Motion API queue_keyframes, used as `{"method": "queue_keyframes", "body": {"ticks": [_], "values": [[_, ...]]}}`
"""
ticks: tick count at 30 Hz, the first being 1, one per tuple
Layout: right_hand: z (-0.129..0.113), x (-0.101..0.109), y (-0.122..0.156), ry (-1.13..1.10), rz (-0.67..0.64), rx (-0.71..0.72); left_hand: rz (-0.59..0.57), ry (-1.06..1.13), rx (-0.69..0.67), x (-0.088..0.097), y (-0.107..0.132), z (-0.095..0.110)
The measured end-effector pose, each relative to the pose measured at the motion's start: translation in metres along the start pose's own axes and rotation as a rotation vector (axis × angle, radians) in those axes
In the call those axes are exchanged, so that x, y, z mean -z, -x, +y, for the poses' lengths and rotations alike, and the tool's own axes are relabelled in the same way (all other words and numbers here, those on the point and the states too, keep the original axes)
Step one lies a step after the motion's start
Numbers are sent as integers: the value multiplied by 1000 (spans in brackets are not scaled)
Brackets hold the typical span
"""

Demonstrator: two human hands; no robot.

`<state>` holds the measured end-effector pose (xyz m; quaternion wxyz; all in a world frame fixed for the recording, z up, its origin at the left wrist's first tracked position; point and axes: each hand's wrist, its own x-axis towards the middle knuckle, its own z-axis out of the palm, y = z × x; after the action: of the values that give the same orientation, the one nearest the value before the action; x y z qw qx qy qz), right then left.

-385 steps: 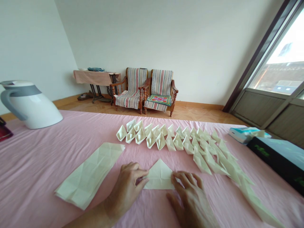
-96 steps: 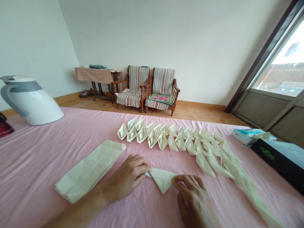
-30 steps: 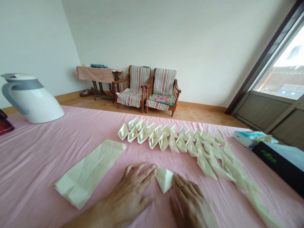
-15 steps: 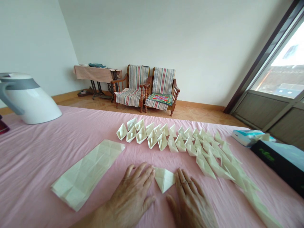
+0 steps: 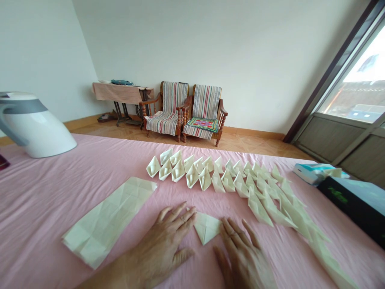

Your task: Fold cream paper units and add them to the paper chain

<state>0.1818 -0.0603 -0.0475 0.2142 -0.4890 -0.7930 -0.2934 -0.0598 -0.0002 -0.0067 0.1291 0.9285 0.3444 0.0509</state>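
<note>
Left hand [image 5: 165, 237] and right hand [image 5: 242, 247], fingers spread flat, touch opposite corners of one folded paper [image 5: 205, 227], well short of the pink cloth's [image 5: 108, 160] far edge; one paper stack [image 5: 110, 218] lies left; paper boats [image 5: 192, 176] overlap, uncountable; two chairs [image 5: 206, 102] beyond

Bright, soft daylight where I work
The window [image 5: 373, 60] glares near-white; the wall [image 5: 255, 60] dims beside it; below it, paper boats [image 5: 319, 244] stretch; farther left, my right hand [image 5: 244, 253] blurs slightly.
</note>
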Motion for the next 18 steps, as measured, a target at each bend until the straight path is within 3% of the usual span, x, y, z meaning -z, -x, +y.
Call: {"method": "queue_keyframes", "body": {"ticks": [5, 12, 18], "values": [[-1, 0, -7, -27, 71, -104, 84, -19, 13, -1, -3, -5], [-1, -2, -5, -69, 46, -1, 170, -59, -7, -4, -1, 2], [-3, -1, -4, -75, 61, 82, 170, -49, -47, -4, -1, 10]]}}
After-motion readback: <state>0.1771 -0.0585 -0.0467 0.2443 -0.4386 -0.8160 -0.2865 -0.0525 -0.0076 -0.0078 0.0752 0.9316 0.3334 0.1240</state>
